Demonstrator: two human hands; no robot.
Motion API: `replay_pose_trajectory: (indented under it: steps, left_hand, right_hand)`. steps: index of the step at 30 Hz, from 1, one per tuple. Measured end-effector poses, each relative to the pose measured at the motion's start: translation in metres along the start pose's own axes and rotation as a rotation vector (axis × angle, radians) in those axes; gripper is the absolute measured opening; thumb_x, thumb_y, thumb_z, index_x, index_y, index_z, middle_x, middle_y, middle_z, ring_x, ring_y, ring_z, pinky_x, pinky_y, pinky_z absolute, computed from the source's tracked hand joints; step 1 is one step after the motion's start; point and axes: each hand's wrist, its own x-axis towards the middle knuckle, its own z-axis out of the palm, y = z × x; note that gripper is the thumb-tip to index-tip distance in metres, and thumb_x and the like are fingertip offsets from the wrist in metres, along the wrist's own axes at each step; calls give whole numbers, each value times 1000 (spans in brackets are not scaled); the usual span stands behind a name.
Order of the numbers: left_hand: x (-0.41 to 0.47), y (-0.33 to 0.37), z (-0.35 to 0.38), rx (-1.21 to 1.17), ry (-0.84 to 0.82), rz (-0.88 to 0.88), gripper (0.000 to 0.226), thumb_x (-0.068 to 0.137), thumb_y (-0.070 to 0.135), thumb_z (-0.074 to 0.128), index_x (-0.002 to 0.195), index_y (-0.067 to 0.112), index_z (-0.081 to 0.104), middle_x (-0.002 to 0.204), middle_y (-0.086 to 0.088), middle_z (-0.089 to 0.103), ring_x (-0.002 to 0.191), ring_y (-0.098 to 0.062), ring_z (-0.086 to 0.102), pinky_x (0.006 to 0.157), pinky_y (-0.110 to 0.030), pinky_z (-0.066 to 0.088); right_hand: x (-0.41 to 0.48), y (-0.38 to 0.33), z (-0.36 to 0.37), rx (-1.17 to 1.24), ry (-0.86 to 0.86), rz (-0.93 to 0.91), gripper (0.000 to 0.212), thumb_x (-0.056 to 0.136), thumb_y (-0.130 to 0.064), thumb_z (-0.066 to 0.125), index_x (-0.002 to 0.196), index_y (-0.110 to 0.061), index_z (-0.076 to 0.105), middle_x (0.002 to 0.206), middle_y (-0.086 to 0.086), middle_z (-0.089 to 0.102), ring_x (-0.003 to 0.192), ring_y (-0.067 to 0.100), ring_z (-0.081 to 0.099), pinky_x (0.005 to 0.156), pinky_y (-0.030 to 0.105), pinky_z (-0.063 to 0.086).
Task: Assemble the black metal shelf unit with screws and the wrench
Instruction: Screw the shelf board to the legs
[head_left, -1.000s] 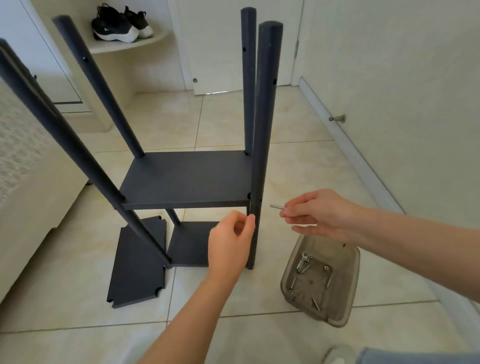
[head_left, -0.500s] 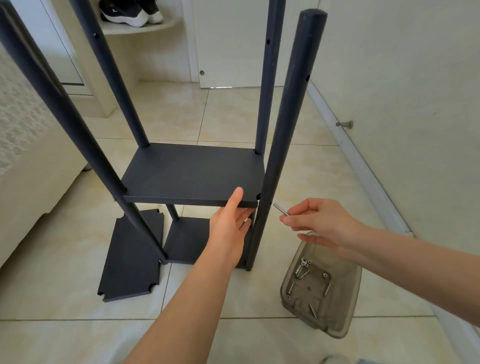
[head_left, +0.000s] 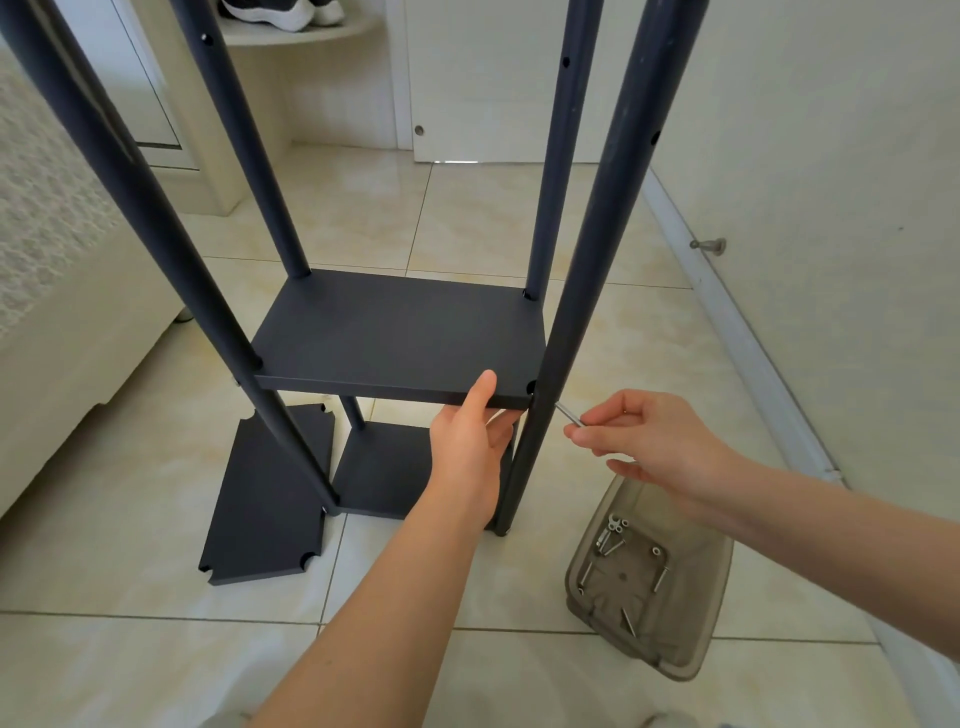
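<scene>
Right hand (head_left: 654, 441): thumb and forefinger tips (head_left: 579, 431) are pinching the head end of a silver screw (head_left: 569, 414), with the other fingers loosely curled below and holding nothing. The screw's long axis is running slantwise, tip pointing up and left, and the tip is meeting the front right post (head_left: 587, 312) at the level of the middle shelf (head_left: 400, 338); whether it is entering a hole cannot be told. Left hand (head_left: 467, 452): it is gripping the shelf's front edge close to that same corner, thumb lying flat on top and fingers tucked underneath. The shelf is sitting roughly level between four dark posts, all of which are running out of the top of the view. A bottom shelf (head_left: 384, 467) is resting low between the posts, and a loose panel (head_left: 270, 499) is lying flat on the tiled floor (head_left: 130, 649) against the front left post's foot. A smoky plastic container (head_left: 696, 644) holding spare screws (head_left: 610, 535) is sitting under the right wrist, near the wall (head_left: 831, 156). Open floor is showing behind the unit and in front of it; a bed (head_left: 62, 332) is bounding the left side.
</scene>
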Motion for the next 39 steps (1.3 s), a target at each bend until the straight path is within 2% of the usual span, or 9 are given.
replay_pose_trajectory:
  steps: [4, 8, 13, 21, 26, 29, 32, 37, 39]
  left_hand:
    - [-2, 0, 1, 5, -13, 24, 26, 98, 30, 63, 122, 22, 60, 112, -1, 73, 90, -19, 76, 102, -42, 51]
    - [-6, -1, 3, -50, -36, 23, 26, 100, 33, 60, 123, 22, 55, 118, 3, 61, 86, -28, 76, 106, -48, 48]
    - [-6, -2, 3, -45, -46, 18, 17, 100, 35, 58, 114, 27, 55, 112, 7, 59, 86, -28, 76, 107, -50, 47]
    - [-7, -1, 3, -15, -47, 36, 21, 99, 35, 59, 119, 27, 53, 115, 6, 59, 87, -24, 77, 106, -51, 48]
    - [-11, 2, 4, -10, -36, 31, 29, 100, 35, 58, 127, 23, 53, 120, 2, 61, 86, -23, 77, 106, -50, 48]
    - [-11, 3, 5, -1, -36, 16, 12, 100, 35, 59, 109, 29, 54, 112, 5, 61, 85, -22, 77, 104, -48, 50]
    - [-12, 3, 5, 17, -24, 3, 8, 100, 34, 59, 105, 31, 53, 109, 5, 63, 87, -22, 76, 104, -48, 50]
    - [-16, 2, 7, 24, -5, -9, 7, 99, 36, 59, 99, 36, 52, 101, 11, 63, 83, -19, 77, 91, -38, 56]
    - [-17, 2, 8, 11, -1, -28, 10, 99, 37, 59, 95, 37, 50, 98, 14, 61, 83, -21, 77, 88, -36, 57]
  right_hand:
    - [0, -3, -3, -114, 33, -170, 14, 76, -12, 82, 83, -9, 70, 73, -2, 75, 64, 1, 67, 59, 11, 49]
    - [1, 2, 0, -177, 65, -238, 13, 77, -15, 82, 81, -12, 70, 75, -2, 75, 73, 6, 72, 69, 14, 51]
    - [3, 4, 1, -150, 52, -224, 12, 78, -14, 81, 83, -11, 70, 77, -3, 76, 73, 5, 71, 59, 5, 47]
    - [7, -1, 1, -244, 48, -245, 16, 78, -20, 82, 84, -13, 68, 71, -3, 73, 59, -1, 64, 55, 7, 44]
    - [9, -2, 3, -458, 114, -337, 19, 77, -23, 83, 78, -18, 65, 72, -6, 71, 68, 3, 66, 64, 16, 48]
    - [6, -1, 5, -625, 161, -439, 20, 82, -28, 79, 78, -22, 60, 77, -11, 66, 73, 3, 61, 64, 13, 44]
    - [2, 2, 6, -940, 208, -572, 15, 91, -35, 67, 88, -28, 54, 80, -12, 61, 69, 6, 54, 60, 14, 37]
    - [3, 5, 7, -706, 160, -575, 18, 86, -29, 73, 81, -27, 56, 76, -13, 60, 72, 6, 57, 63, 15, 43]
    - [4, 9, 5, -772, 134, -612, 18, 87, -28, 72, 80, -27, 55, 73, -16, 57, 70, 6, 56, 65, 19, 47]
